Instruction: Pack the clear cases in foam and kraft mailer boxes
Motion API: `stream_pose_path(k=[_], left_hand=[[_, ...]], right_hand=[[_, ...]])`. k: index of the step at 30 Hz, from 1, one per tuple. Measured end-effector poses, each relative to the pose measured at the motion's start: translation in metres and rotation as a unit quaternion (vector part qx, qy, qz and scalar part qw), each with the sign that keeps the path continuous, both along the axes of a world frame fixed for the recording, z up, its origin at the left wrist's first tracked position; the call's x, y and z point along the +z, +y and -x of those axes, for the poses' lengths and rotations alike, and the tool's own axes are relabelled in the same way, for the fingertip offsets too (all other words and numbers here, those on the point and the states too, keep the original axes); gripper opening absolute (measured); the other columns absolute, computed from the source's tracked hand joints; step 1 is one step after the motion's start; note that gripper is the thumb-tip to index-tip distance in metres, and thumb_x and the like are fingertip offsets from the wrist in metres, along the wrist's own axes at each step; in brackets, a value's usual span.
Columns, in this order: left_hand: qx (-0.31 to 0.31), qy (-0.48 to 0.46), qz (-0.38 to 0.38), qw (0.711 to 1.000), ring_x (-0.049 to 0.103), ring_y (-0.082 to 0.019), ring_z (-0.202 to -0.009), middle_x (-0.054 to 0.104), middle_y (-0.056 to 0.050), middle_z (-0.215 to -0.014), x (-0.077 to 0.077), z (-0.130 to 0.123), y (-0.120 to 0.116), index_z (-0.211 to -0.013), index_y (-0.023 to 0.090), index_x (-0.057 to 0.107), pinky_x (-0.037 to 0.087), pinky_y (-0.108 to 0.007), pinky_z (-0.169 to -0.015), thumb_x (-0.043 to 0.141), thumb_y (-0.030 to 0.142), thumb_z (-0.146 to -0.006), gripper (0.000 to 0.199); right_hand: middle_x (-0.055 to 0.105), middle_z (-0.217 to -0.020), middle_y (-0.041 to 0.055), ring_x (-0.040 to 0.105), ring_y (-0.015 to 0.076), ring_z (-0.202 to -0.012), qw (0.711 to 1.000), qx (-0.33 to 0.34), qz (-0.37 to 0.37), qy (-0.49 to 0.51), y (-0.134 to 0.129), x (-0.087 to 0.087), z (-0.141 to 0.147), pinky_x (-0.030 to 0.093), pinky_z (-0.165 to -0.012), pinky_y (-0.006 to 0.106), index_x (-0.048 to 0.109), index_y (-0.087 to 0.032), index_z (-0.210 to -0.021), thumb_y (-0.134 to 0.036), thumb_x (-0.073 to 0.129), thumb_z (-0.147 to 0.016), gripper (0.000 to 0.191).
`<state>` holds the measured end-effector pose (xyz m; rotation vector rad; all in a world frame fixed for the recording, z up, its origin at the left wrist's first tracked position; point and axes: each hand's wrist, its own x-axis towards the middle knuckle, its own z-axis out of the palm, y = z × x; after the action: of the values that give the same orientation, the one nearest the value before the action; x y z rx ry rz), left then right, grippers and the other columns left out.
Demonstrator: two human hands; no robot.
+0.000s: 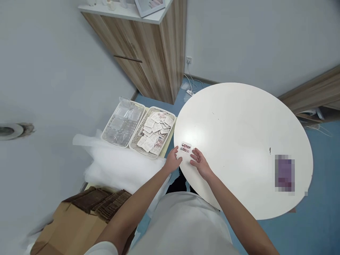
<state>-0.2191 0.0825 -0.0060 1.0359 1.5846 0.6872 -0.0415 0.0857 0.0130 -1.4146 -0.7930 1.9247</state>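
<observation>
A small white card (pixel 185 147) with two rows of reddish, nail-like pieces lies on the round white table (pixel 239 124), close to its left edge. On the card's left side is my left hand (pixel 172 160), thumb and fingers apart, with nothing seen in it. My right hand (pixel 201 164) is at the card's right side, fingers spread; whether its fingertips touch the card I cannot tell. To the left, a white basket (pixel 172 132) holds many similar cards, some face down with printed text. Another white basket (pixel 106 130) beside it contains clear plastic cases (pixel 124 120).
White foam wrap (pixel 119 163) is heaped below the baskets. An opened cardboard box (pixel 71 223) with brown cardboard pieces stands at lower left. A wood-grain cabinet (pixel 143 49) is behind. A blurred purple item (pixel 285 173) lies at the table's right. A power strip (pixel 190 92) is on the floor.
</observation>
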Motion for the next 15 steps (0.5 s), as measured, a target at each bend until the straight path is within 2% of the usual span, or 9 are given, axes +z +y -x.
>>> stream_pose_path(k=[3,6,12,15], left_hand=[[0.019,0.017,0.000,1.000,0.044,-0.021,-0.112,0.044,-0.011,-0.125,0.010,-0.001,-0.009,-0.128,0.017,0.038,0.041,-0.034,-0.091,0.056,0.017,-0.070,0.061],[0.028,0.034,-0.010,0.999,0.046,-0.021,-0.110,0.045,-0.010,-0.125,0.023,0.000,-0.020,-0.123,0.018,0.043,0.044,-0.032,-0.086,0.056,0.019,-0.070,0.055],[0.030,0.041,-0.042,0.998,0.054,-0.019,-0.097,0.056,-0.010,-0.113,0.058,0.000,-0.046,-0.115,0.016,0.050,0.047,-0.032,-0.079,0.056,0.023,-0.071,0.045],[0.044,0.057,-0.075,0.995,0.056,-0.017,-0.091,0.059,-0.009,-0.108,0.073,-0.004,-0.066,-0.114,0.017,0.051,0.047,-0.031,-0.076,0.055,0.024,-0.072,0.043]], right_hand=[[0.027,-0.141,0.0039,0.040,0.0232,-0.120,1.000,0.010,-0.002,0.000,-0.006,0.011,-0.011,0.039,-0.095,0.042,0.030,-0.035,-0.129,-0.031,0.070,-0.061,0.079],[0.031,-0.138,0.0054,0.047,0.0229,-0.113,0.999,0.039,-0.010,-0.008,-0.014,0.029,-0.024,0.038,-0.095,0.042,0.035,-0.034,-0.127,-0.033,0.069,-0.062,0.073],[0.045,-0.127,0.0074,0.058,0.0211,-0.097,0.987,0.137,-0.064,-0.061,-0.029,0.075,-0.057,0.039,-0.092,0.044,0.045,-0.031,-0.120,-0.034,0.066,-0.064,0.059],[0.050,-0.121,0.0064,0.058,0.0193,-0.094,0.977,0.169,-0.087,-0.095,-0.038,0.088,-0.071,0.039,-0.092,0.042,0.048,-0.030,-0.116,-0.034,0.063,-0.067,0.052]])
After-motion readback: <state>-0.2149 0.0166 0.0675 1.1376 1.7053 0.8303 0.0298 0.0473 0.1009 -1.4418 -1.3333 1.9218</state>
